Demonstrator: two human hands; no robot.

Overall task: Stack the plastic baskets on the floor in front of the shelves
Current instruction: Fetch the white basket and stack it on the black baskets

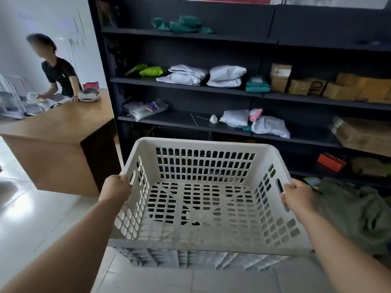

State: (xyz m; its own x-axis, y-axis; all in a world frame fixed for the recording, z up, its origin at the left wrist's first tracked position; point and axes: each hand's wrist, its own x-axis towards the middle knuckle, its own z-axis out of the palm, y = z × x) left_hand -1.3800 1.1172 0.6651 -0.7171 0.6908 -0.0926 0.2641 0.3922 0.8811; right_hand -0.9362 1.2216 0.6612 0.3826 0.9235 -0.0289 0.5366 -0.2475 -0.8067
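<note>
We hold a big white plastic basket with many holes [201, 144] between our two hands, just in front of the tall dark shelves [190, 86]. Our left hand [117, 188] grips the left rim, and its fingers [125, 179] curl over the edge by the handle slot. Our right hand [297, 196] grips the right rim the same way, with its fingers curled round the edge. The basket has its open side up and nothing lies in it. Under its near rim we see more white lattice, but we cannot tell if that is a second basket. The shiny white tile floor [42, 218] shows below. White bags [226, 76] and brown cardboard boxes [349, 87] sit on the shelves. A grey-green cloth heap [359, 212] lies to the right. At the left, a person in a black shirt [60, 75] leans on a brown wooden table [63, 127].
</note>
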